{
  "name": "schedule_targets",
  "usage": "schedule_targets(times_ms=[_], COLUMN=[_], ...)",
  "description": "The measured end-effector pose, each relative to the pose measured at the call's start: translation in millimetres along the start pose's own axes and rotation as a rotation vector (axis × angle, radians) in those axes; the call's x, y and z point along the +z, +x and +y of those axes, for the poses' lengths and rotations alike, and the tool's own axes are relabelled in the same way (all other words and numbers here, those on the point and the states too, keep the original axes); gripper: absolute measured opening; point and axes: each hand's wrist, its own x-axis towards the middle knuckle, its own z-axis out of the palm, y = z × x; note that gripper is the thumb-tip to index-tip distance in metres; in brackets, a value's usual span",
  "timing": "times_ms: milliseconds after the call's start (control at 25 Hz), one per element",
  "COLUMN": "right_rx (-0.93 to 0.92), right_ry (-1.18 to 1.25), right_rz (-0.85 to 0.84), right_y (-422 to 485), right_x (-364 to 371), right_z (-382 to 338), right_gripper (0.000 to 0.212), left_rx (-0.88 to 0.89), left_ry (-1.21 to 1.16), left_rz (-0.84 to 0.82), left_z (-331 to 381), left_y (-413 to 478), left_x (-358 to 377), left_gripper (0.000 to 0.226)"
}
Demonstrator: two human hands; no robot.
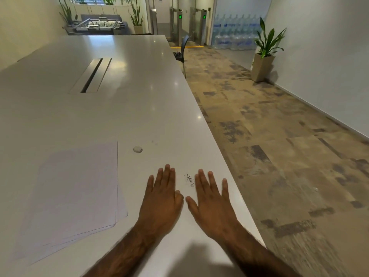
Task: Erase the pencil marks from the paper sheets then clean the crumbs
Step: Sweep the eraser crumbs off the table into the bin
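Observation:
A stack of white paper sheets (77, 194) lies on the white table (99, 116) at the lower left, its top sheet blank. My left hand (161, 198) and my right hand (211, 204) lie flat on the tabletop side by side, palms down, fingers straight. Between their fingertips sits a small heap of dark eraser crumbs (189, 179). A small round whitish eraser (137, 149) rests on the table beyond the hands, just right of the stack's far corner.
The table's right edge (225, 156) runs diagonally close to my right hand, with patterned carpet below. A cable slot (91, 75) is set into the table farther back. A dark chair (183, 49) stands at the far end, a potted plant (265, 54) by the right wall.

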Motion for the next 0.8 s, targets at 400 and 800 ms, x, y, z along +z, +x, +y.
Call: schedule_targets(times_ms=[400,800], right_rx=[-0.249,0.039], right_ry=[0.010,0.276], right_rz=[-0.049,0.159], right_y=[43.7,-26.3], right_x=[-19.2,-5.0], right_z=[20.5,29.6], right_gripper=[0.058,0.061], left_rx=[0.022,0.141], left_ry=[0.043,-0.082], left_rz=[-0.036,0.013], left_z=[-26.0,-4.1], left_y=[28.2,-15.3], left_x=[-8.5,8.6], left_gripper=[0.067,0.073])
